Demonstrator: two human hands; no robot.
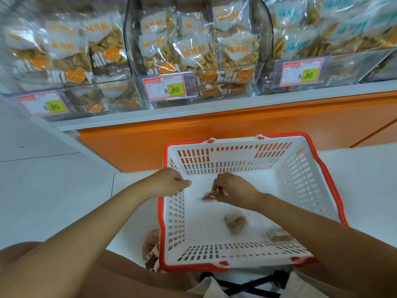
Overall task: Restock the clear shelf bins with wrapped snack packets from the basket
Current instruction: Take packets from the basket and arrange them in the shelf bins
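A white basket with a red rim (322, 168) stands on the floor below the shelf. My right hand (234, 188) reaches inside it, fingers closed on a small wrapped snack packet (211, 195) near the basket floor. My left hand (171, 182) hovers over the basket's left rim, fingers curled, holding nothing that I can see. Two more packets lie on the basket floor, a brownish one (235, 222) in the middle and a paler one (278, 235) at the near right. Clear shelf bins (199, 50) above are full of snack bags.
An orange cabinet front (214, 130) runs under the white shelf edge. Price tags reading 8.80 (164, 87) hang on the bins. White floor tiles (53, 179) spread to the left. My knees and a shoe (151, 252) are near the basket's front.
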